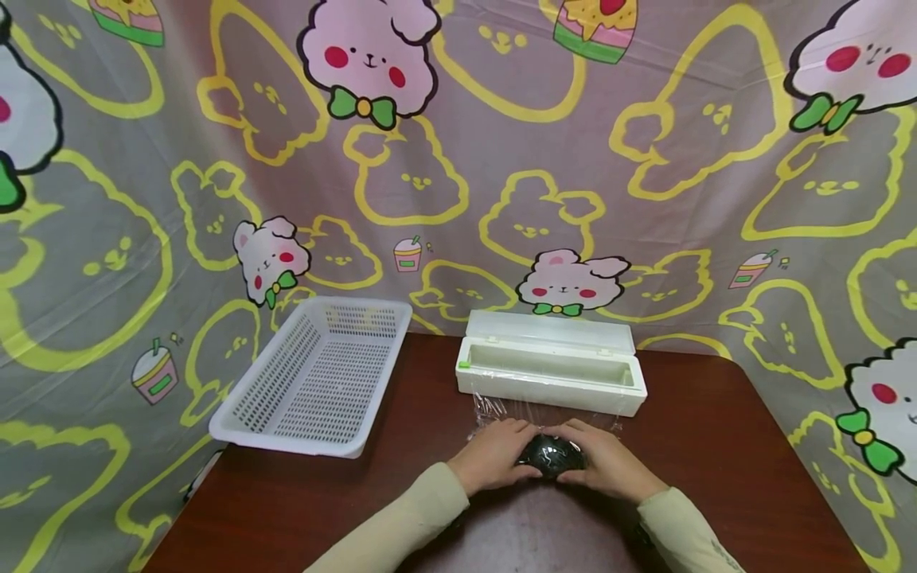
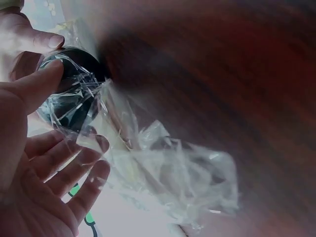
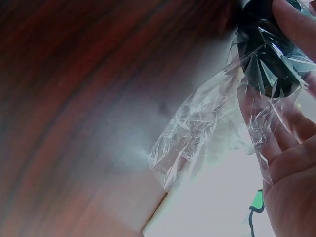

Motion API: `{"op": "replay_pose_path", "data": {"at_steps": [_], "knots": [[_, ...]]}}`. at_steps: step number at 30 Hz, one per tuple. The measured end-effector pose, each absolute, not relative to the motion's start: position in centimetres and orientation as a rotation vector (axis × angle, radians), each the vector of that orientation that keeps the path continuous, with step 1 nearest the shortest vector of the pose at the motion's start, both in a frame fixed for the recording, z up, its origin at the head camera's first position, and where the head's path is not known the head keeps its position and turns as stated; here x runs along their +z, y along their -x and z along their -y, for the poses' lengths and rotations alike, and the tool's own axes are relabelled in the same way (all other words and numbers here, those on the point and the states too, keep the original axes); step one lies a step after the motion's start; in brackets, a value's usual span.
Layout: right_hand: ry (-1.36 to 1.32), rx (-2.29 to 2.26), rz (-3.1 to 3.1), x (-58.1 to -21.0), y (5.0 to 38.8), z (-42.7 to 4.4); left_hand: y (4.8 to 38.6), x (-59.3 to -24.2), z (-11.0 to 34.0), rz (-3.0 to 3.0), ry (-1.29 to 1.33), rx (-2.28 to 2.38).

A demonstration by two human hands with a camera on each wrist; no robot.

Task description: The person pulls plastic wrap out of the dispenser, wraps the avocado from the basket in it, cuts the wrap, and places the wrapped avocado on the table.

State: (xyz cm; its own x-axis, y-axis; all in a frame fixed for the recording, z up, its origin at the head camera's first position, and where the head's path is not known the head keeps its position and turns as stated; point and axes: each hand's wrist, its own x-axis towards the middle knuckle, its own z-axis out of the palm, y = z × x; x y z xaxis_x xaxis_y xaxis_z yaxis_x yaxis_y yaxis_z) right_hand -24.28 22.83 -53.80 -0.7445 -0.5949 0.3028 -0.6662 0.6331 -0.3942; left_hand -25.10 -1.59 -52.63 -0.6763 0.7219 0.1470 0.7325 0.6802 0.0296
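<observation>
Head view: patterned cloth (image 1: 530, 147) spans the background, cut off at the frame's top and sides. Table (image 1: 705, 454) below, near edge out of frame. White basket (image 1: 329, 390) at left. Long white box (image 1: 609, 400), lid raised, stands just beyond the hands; washed out in the right wrist view. Clear film (image 3: 187, 133) lies crumpled between box and hands; glare makes its edges hard to trace. Left hand (image 1: 494, 455) and right hand (image 1: 607, 463) cup a black object (image 1: 552, 458) from either side, thumbs near, fingers clamped on it; far fingertips hidden in head view. Left wrist view has the left fingers spread apart behind film. Object sits film-covered, in front of the box; cannot tell what it is.
</observation>
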Motion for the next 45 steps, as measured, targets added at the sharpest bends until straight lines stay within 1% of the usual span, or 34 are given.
{"op": "replay_pose_path", "data": {"at_steps": [11, 27, 39, 45], "knots": [[-1.036, 0.743, 2.714, -53.59, 23.8, -22.63, 24.95, -52.77, 1.34, 2.743, 1.199, -0.109], [-1.017, 0.802, 2.738, -54.04, 24.16, -22.57, 25.05, -52.96, 1.46, 2.797, 1.209, -0.133], [-0.97, 0.743, 2.729, -54.14, 24.39, -22.76, 25.52, -52.79, 1.35, 2.765, 1.235, -0.308], [-0.99, 0.739, 2.668, -54.1, 24.47, -22.75, 25.61, -52.64, 1.26, 2.757, 1.223, -0.195]]}}
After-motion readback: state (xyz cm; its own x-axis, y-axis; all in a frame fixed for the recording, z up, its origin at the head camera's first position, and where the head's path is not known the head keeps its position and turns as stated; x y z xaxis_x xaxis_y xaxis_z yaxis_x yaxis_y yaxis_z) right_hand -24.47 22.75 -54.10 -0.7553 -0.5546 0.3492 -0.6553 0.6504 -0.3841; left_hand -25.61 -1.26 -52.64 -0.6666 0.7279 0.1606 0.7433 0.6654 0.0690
